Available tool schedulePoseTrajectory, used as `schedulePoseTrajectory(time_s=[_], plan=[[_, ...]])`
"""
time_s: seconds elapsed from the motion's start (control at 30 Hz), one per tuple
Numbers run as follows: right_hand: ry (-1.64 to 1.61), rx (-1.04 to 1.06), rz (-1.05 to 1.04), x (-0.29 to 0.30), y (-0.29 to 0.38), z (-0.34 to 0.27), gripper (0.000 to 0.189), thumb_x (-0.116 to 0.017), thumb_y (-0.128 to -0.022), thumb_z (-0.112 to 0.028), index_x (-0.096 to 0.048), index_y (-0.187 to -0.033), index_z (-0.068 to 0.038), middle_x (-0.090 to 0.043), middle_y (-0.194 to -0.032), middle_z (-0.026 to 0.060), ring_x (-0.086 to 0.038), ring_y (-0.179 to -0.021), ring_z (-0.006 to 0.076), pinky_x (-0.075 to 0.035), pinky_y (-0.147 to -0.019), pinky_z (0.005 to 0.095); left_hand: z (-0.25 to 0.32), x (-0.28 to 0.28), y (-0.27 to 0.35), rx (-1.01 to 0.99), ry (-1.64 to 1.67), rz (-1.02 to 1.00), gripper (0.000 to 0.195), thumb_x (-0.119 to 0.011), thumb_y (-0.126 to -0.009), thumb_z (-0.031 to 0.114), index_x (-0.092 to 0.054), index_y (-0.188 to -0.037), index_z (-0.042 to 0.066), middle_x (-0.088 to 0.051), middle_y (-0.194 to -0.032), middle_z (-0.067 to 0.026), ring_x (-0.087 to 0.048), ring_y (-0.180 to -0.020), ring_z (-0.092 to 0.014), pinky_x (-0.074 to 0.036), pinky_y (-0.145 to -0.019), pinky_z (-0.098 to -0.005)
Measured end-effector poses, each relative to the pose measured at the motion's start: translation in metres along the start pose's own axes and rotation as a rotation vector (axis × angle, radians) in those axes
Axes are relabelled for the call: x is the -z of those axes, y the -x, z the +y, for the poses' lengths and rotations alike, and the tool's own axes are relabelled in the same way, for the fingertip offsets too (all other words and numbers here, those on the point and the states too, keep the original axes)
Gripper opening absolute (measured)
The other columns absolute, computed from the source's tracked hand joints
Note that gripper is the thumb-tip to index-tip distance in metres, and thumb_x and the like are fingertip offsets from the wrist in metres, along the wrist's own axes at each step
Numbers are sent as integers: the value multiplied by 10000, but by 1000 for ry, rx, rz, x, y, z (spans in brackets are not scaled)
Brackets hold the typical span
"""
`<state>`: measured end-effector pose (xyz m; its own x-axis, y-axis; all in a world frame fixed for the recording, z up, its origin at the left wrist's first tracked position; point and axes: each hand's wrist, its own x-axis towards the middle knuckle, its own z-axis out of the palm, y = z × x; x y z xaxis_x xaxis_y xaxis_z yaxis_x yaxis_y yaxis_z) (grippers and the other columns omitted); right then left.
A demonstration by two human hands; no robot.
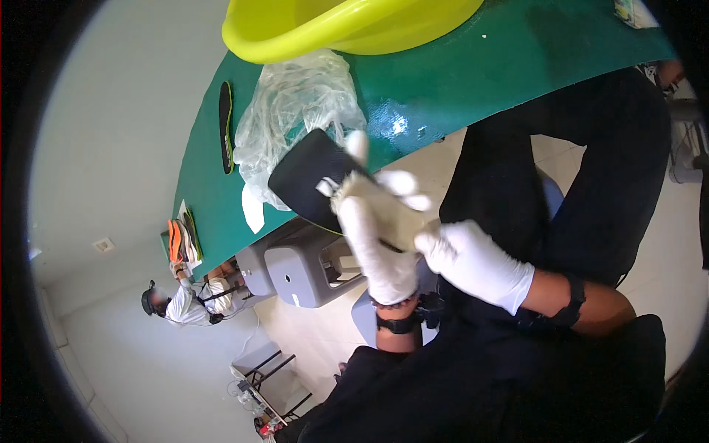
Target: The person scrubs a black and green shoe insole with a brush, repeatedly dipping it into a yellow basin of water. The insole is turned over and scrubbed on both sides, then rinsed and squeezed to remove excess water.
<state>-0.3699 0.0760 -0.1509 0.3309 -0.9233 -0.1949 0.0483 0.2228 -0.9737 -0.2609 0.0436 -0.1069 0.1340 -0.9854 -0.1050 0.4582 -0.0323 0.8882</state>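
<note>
My left hand, in a white glove, grips a black shoe insole with a white mark, its fingers showing along the far edge. Over the insole lies a beige object with a frayed-looking front edge; it is blurred, and I cannot tell whether it is a brush. My right hand, also gloved in white, pinches the near end of this beige object. Just beyond the hands, a crumpled clear plastic bag rests on the green table. Another black insole with a yellow-green rim lies to the left of the bag.
A yellow-green plastic basin stands on the green tabletop. White paper lies by the bag. Grey stools stand beside the table. At its far left end, a co-worker reaches towards several insoles, some orange.
</note>
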Motion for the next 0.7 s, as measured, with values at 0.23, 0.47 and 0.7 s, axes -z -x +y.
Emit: schedulePoseTrajectory(time_s=[0.23,0.47,0.7], plan=[[-141,-99,-18,7,-17,5,358,-555,-984,-256,-636,-797,38,-542,-585,95,-493,-588,105,-427,-548,327,-14,11,-1,34,-163,4,733,-548,-931,434,-241,-1515,115,-636,-1024,-99,-627,-874,-178,-513,-833,-340],[-154,64,40,-3,-25,28,482,-493,-980,-413,-654,-854,24,-640,-690,220,-661,-634,349,-479,-546,433,-23,-5,2,2,-176,-95,751,-589,-917,392,-238,-1514,100,-571,-1143,-130,-564,-960,-190,-463,-900,-357],[-188,-247,-196,12,-16,11,499,-494,-1006,-391,-563,-671,-28,-476,-541,-28,-396,-494,85,-337,-466,303,-25,-2,-3,49,-56,-30,735,-593,-915,419,-303,-1483,55,-589,-1143,-161,-587,-930,-206,-485,-847,-308]])
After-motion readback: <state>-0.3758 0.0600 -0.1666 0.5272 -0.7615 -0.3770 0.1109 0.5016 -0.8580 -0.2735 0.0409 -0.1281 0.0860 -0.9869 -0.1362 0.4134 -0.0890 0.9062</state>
